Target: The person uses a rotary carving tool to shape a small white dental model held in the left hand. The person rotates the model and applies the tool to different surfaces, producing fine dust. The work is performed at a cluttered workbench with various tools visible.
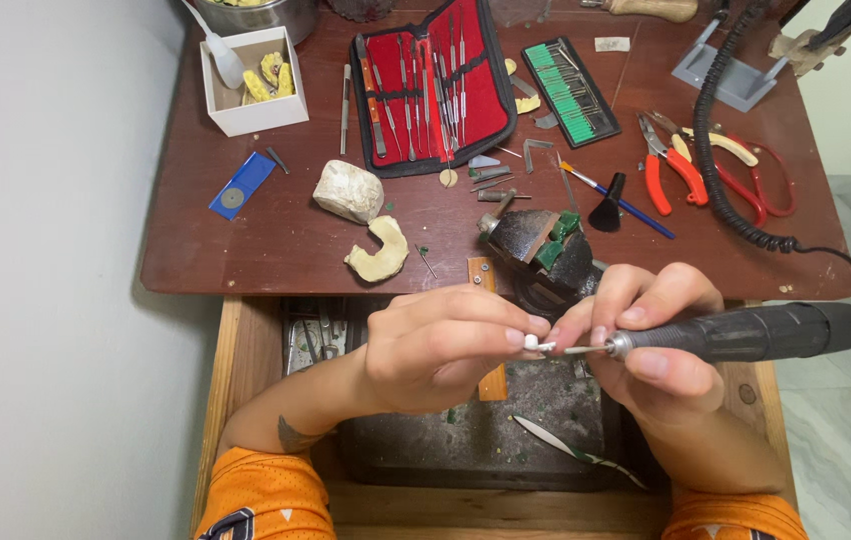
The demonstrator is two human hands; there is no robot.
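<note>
Handpiece [746, 333] lies level, tip pointing left; right hand [656, 340] grips it, left hand [441, 345] pinches its bit [546, 347].

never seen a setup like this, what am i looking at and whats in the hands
This is one picture from a camera worn on a person's head, looking down at their two bare hands over a dark wooden workbench with an open drawer below.

The right hand holds a black rotary handpiece with a coiled cord. The left hand pinches a small white piece in its grip, at the tool's thin tip.

On the bench lie an open red case of metal hand instruments, a rack of green burs, red-handled pliers, two pale plaster casts, a white box and a small dark vise.
</note>
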